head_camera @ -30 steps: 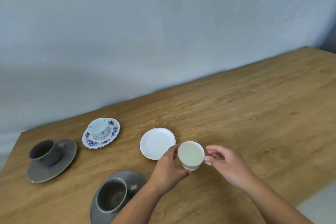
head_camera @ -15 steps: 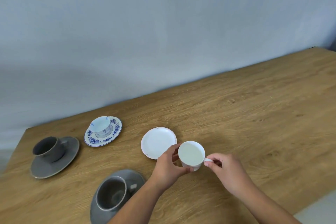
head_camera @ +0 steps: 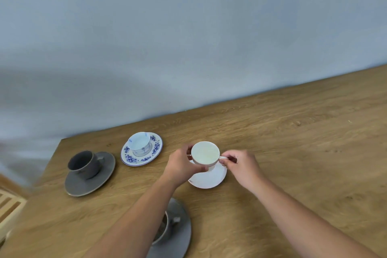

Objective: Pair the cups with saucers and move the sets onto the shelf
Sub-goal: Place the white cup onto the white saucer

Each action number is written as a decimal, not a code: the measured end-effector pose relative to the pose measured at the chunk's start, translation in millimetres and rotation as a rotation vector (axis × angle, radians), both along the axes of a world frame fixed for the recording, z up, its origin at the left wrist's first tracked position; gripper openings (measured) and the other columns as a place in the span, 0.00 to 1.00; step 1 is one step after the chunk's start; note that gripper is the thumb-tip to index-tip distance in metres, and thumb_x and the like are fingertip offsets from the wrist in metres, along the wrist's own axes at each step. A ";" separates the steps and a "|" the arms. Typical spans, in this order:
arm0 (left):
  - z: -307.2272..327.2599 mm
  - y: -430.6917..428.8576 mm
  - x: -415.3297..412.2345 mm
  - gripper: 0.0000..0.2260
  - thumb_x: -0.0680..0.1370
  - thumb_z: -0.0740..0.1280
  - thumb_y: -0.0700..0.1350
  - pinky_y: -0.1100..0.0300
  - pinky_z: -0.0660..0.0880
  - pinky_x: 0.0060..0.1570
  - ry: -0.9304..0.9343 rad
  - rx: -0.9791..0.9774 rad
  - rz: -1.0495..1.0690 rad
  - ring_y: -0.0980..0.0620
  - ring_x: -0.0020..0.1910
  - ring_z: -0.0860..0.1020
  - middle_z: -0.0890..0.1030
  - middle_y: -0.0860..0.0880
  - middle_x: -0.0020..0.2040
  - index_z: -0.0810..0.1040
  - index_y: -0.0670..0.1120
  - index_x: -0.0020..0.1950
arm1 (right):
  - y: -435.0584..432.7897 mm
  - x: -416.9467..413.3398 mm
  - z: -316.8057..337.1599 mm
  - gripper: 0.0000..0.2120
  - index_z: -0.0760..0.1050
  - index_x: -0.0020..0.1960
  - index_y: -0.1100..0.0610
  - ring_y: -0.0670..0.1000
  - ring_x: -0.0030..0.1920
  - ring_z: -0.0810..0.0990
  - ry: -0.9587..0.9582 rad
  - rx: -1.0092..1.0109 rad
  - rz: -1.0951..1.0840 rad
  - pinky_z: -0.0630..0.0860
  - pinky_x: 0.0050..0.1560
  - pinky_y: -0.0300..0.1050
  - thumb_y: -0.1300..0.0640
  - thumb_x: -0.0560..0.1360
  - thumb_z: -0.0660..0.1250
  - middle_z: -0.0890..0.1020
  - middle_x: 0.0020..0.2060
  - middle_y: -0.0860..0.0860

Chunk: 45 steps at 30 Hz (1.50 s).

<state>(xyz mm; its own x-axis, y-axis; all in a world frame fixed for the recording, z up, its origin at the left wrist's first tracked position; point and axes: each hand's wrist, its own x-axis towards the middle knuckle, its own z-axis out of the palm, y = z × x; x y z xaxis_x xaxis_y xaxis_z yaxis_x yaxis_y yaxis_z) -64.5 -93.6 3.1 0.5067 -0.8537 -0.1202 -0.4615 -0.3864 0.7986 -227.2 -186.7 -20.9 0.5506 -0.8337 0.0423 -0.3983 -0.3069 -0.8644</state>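
A white cup (head_camera: 205, 153) is over the white saucer (head_camera: 211, 178), held by both hands. My left hand (head_camera: 180, 165) grips its left side and my right hand (head_camera: 240, 165) pinches its handle. I cannot tell whether the cup rests on the saucer or hangs just above it. To the left, a small blue-patterned cup (head_camera: 139, 141) sits on a blue-and-white saucer (head_camera: 156, 148). Further left, a grey cup (head_camera: 83, 162) stands on a grey saucer (head_camera: 83, 186). Another grey cup (head_camera: 165, 226) on a grey saucer (head_camera: 180, 234) lies near me, partly hidden by my left forearm.
Everything stands on a wooden table (head_camera: 293, 153) against a pale blue-grey wall. The table's left end lies close to the far grey set. A light wooden slatted piece (head_camera: 9, 207) shows at the lower left, beyond the table.
Both hands carried the white cup left and away from me, from beside the white saucer to over it. The camera view has shifted as well.
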 end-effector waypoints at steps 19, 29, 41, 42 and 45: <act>-17.9 4.9 5.8 0.32 0.63 0.81 0.47 0.61 0.74 0.48 0.005 0.065 -0.014 0.53 0.54 0.78 0.77 0.51 0.59 0.72 0.49 0.62 | -4.3 3.3 -11.2 0.05 0.83 0.47 0.56 0.49 0.43 0.82 0.036 -0.036 0.002 0.76 0.46 0.42 0.59 0.72 0.70 0.85 0.41 0.50; -17.2 20.4 44.4 0.21 0.71 0.76 0.45 0.62 0.73 0.45 0.202 0.170 0.080 0.51 0.50 0.78 0.79 0.47 0.52 0.74 0.48 0.60 | -5.5 -17.7 -28.8 0.08 0.78 0.53 0.57 0.51 0.34 0.82 -0.048 0.327 -0.231 0.80 0.37 0.47 0.59 0.77 0.63 0.83 0.36 0.53; -33.2 -10.5 38.4 0.12 0.77 0.68 0.37 0.63 0.79 0.34 0.330 0.297 0.051 0.54 0.39 0.78 0.74 0.50 0.45 0.74 0.49 0.58 | 0.1 8.9 -22.3 0.11 0.68 0.58 0.55 0.54 0.30 0.84 0.017 0.642 -0.048 0.79 0.29 0.44 0.61 0.77 0.63 0.83 0.35 0.59; -32.7 -11.1 38.0 0.12 0.77 0.67 0.36 0.63 0.80 0.33 0.325 0.301 0.044 0.54 0.39 0.78 0.74 0.49 0.45 0.73 0.49 0.57 | -0.7 10.3 -23.2 0.11 0.68 0.58 0.55 0.54 0.30 0.84 0.022 0.639 -0.051 0.79 0.28 0.44 0.61 0.77 0.63 0.83 0.35 0.59; -32.1 -11.8 38.2 0.12 0.77 0.67 0.34 0.63 0.80 0.31 0.314 0.294 0.035 0.53 0.40 0.78 0.74 0.48 0.45 0.73 0.48 0.56 | -2.2 12.8 -26.0 0.10 0.68 0.57 0.56 0.54 0.30 0.84 0.018 0.625 -0.059 0.79 0.29 0.44 0.63 0.77 0.62 0.83 0.35 0.59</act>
